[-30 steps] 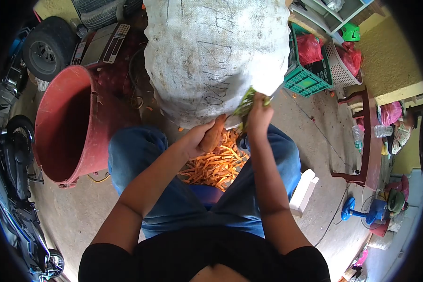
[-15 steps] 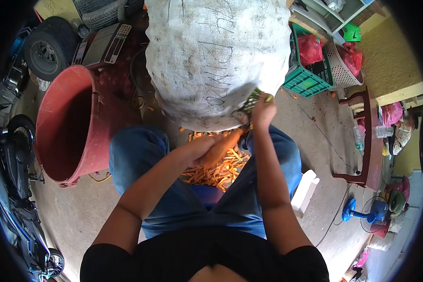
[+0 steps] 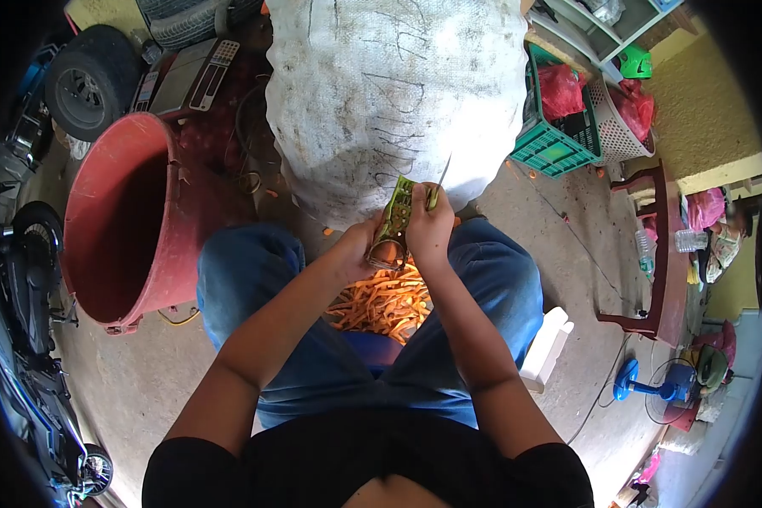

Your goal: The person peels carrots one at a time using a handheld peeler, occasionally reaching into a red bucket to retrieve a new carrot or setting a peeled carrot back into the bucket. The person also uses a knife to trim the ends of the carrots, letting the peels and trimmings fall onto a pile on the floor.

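My left hand (image 3: 356,251) is closed around a carrot (image 3: 387,252), whose orange end shows behind the loop of a green peeler. That peeler (image 3: 394,213), with a perforated flat body, is gripped in my right hand (image 3: 430,229) and overlaps the carrot in this view. A thin, pointed sliver sticks up above the right hand, against the sack. Between my knees, below both hands, lies a heap of orange peelings (image 3: 381,305). Just beyond the hands stands a big white woven sack (image 3: 347,110) with handwriting on it.
A large red tub (image 3: 157,229) tilts at my left, with a motorcycle (image 3: 34,339) farther out. Tyres (image 3: 89,85) lie at the back left. A green crate (image 3: 559,144) and a white basket (image 3: 610,127) stand back right, near a blue fan (image 3: 652,385) and a wooden frame (image 3: 665,262).
Both hands have come together in front of the sack. The peeler has moved left and now stands over the carrot, which was stretched out toward the right before and is now mostly hidden.
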`<control>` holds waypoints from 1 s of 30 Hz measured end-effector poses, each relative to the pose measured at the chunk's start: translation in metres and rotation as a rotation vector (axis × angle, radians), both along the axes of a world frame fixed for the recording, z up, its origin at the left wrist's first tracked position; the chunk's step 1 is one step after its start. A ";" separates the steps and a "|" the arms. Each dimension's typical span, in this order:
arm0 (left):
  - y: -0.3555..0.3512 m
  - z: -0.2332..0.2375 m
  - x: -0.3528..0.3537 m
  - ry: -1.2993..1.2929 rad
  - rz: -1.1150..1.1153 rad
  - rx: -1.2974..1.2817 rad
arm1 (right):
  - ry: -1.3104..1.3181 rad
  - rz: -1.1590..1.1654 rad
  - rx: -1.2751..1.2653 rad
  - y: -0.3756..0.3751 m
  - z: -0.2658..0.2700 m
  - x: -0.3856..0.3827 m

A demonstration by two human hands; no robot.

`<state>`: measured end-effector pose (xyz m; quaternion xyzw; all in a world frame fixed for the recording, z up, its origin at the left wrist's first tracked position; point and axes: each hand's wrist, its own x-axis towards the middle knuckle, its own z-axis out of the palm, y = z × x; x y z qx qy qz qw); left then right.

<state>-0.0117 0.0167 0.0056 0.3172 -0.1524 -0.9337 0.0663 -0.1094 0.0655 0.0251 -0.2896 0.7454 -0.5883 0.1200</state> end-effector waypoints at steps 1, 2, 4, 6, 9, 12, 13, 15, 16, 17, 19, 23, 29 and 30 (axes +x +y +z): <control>-0.004 -0.013 0.003 0.000 0.003 0.000 | 0.000 0.003 0.000 0.000 0.000 -0.001; -0.012 -0.036 0.009 0.270 -0.113 0.022 | 0.068 -0.013 -0.002 0.000 0.000 -0.003; -0.012 -0.021 0.011 0.542 -0.230 0.041 | 0.143 -0.094 -0.001 -0.001 -0.007 -0.021; 0.006 0.028 0.012 -0.072 -0.363 -0.241 | 0.105 -0.237 0.087 -0.002 -0.017 -0.066; 0.007 0.037 0.014 -0.145 -0.397 -0.300 | 0.037 -0.403 -0.008 0.004 -0.024 -0.101; -0.003 0.006 0.009 0.021 -0.335 -0.178 | -0.225 -0.310 -0.104 0.007 -0.017 -0.079; -0.006 -0.007 0.006 0.026 -0.263 -0.178 | -0.254 -0.214 -0.053 0.008 -0.012 -0.063; -0.003 0.006 0.001 -0.087 -0.059 -0.099 | -0.252 -0.102 -0.057 0.006 -0.002 -0.030; -0.004 0.003 0.001 -0.087 -0.061 -0.099 | -0.125 -0.048 -0.045 0.005 -0.005 -0.021; -0.005 -0.004 0.000 -0.002 -0.039 -0.056 | -0.073 -0.006 -0.009 0.004 -0.006 -0.012; -0.005 -0.012 0.000 0.081 -0.013 -0.014 | 0.035 0.006 -0.036 0.002 -0.005 -0.002; 0.004 -0.010 -0.002 -0.007 0.047 -0.012 | 0.050 0.019 0.061 0.005 -0.003 0.000; 0.004 -0.020 0.014 0.263 -0.405 -0.282 | 0.175 -0.287 0.082 0.001 -0.022 -0.063; 0.012 0.003 0.016 -0.091 -0.426 -0.383 | 0.204 -0.382 0.058 0.003 -0.020 -0.078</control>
